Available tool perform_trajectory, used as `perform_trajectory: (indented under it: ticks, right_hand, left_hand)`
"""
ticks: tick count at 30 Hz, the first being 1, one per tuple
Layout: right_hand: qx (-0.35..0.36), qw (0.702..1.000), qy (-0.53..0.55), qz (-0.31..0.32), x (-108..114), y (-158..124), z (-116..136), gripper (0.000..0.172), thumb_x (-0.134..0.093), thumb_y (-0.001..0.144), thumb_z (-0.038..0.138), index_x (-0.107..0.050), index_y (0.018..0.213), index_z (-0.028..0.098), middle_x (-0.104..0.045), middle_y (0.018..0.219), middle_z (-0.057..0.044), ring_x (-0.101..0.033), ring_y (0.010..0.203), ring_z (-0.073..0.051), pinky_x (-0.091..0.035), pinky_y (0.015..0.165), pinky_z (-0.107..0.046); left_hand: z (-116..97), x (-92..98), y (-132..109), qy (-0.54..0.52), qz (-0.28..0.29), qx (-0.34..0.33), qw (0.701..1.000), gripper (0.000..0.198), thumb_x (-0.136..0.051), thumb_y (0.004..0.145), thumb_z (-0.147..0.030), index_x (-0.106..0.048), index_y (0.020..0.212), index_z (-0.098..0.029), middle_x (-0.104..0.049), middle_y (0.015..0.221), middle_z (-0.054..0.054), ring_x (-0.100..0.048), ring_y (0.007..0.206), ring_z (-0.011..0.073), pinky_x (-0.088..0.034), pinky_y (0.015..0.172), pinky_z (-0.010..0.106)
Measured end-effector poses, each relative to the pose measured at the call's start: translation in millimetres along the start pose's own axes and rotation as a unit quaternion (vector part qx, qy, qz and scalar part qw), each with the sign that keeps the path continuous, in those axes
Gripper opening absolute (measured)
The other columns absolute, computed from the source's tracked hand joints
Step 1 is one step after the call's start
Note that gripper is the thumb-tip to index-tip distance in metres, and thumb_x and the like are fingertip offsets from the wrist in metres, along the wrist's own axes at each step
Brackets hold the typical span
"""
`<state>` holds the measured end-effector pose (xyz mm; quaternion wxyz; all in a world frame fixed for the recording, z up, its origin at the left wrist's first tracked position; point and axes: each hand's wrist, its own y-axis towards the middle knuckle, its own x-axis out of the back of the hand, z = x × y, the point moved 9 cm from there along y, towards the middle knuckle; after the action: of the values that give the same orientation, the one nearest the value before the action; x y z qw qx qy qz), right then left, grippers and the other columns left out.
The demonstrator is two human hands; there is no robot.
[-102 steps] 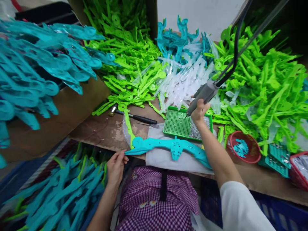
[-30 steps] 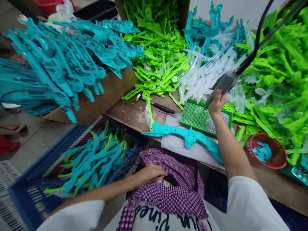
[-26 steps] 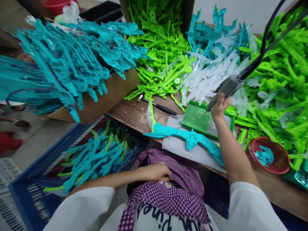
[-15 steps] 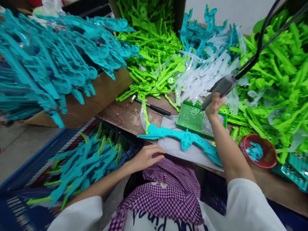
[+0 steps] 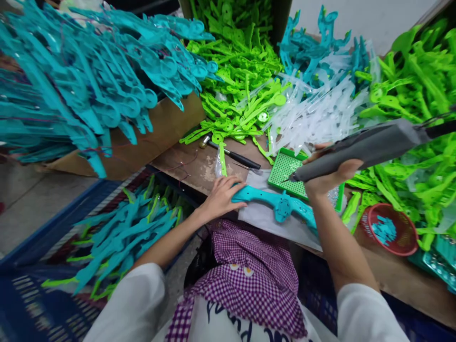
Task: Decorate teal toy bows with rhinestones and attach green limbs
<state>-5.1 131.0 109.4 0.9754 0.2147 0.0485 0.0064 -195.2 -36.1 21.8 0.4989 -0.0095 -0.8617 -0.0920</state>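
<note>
My left hand (image 5: 225,195) is closed over the left end of a turquoise plastic part (image 5: 261,195), which lies across a pale cloth (image 5: 254,213) at the table's front edge. Beneath that hand, a lime-green strip (image 5: 222,156) with a clear piece sticks out behind the part. In my right hand (image 5: 318,186) is a grey electric screwdriver (image 5: 374,146), its bit pointing left and down over a green perforated tray (image 5: 282,172). Small metal screws show in the tray's right side, partly hidden by my right wrist. I cannot tell whether the bit carries a screw.
Hammer (image 5: 233,154) lies behind the part. Turquoise parts with wires (image 5: 117,85) overhang a cardboard box on the left. Lime-green pieces (image 5: 242,90) and clear pieces (image 5: 320,114) are heaped behind. A red basket (image 5: 409,242) stands right; a blue crate (image 5: 32,237) sits lower left.
My left hand has moved up from the table edge onto the turquoise part's left end. The screwdriver has tipped from steep to flatter and come nearer, its bit slightly left and lower.
</note>
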Motion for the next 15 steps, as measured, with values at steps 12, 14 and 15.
perform_trajectory:
  ticks: [12, 14, 15]
  right_hand:
    - [-0.018, 0.995, 0.087, 0.044, -57.4, -62.6, 24.9, 0.071, -0.027, 0.071, 0.084, -0.065, 0.081, 0.025, -0.053, 0.054, -0.002, -0.05, 0.041, -0.019, -0.04, 0.036, -0.036]
    - [-0.021, 0.996, 0.086, 0.026, -48.2, -66.1, 25.5, 0.068, -0.027, 0.072, 0.083, -0.063, 0.076, 0.025, -0.053, 0.056, -0.002, -0.05, 0.041, -0.018, -0.041, 0.038, -0.035]
    - [-0.021, 0.996, 0.087, 0.019, -43.6, -68.2, 26.1, 0.067, -0.028, 0.072, 0.083, -0.062, 0.075, 0.025, -0.054, 0.057, -0.002, -0.051, 0.042, -0.018, -0.042, 0.039, -0.035]
  left_hand:
    - [-24.7, 7.6, 9.1, -0.091, -0.138, 0.003, 0.986, 0.012, -0.065, 0.087, -0.034, -0.074, 0.087, -0.027, -0.066, 0.118, 0.005, -0.054, 0.118, 0.0251, -0.019, 0.106, 0.054]
    - [-28.2, 5.3, 8.0, -0.103, -0.132, -0.001, 0.986, 0.012, -0.064, 0.088, -0.034, -0.075, 0.088, -0.027, -0.065, 0.121, 0.005, -0.054, 0.118, 0.0252, -0.019, 0.107, 0.054]
    - [-29.5, 3.9, 7.6, -0.108, -0.129, -0.002, 0.986, 0.013, -0.064, 0.088, -0.034, -0.075, 0.088, -0.027, -0.064, 0.124, 0.006, -0.053, 0.119, 0.0258, -0.02, 0.107, 0.053]
